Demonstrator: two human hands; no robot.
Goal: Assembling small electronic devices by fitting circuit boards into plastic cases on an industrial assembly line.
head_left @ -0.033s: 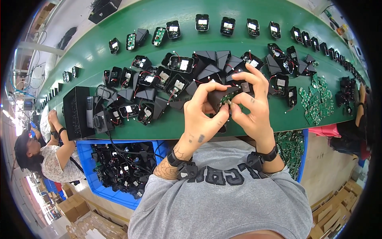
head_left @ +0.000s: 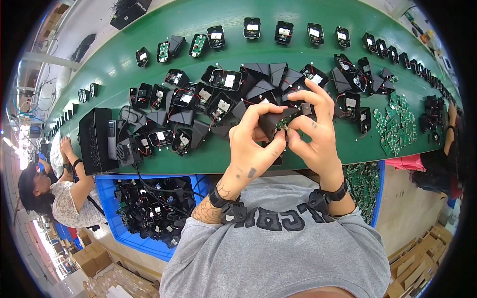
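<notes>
My left hand [head_left: 251,139] is closed around a black plastic housing [head_left: 270,120], held just above the near part of the green table. A green circuit board [head_left: 283,121] shows at the housing's open side. My right hand [head_left: 319,131] meets it from the right, thumb and index finger pinched together at the board's edge; what lies between those fingertips is too small to make out. The other right fingers are raised and apart. Beyond my hands lies a pile of similar black housings [head_left: 226,79], several with red wires.
Loose circuit boards [head_left: 396,124] are heaped at the right. Open housings [head_left: 252,28] stand in a row along the far side. A black box [head_left: 97,139] stands at the left. Blue bins [head_left: 149,247] flank me below the table edge. A co-worker [head_left: 74,203] is at the left.
</notes>
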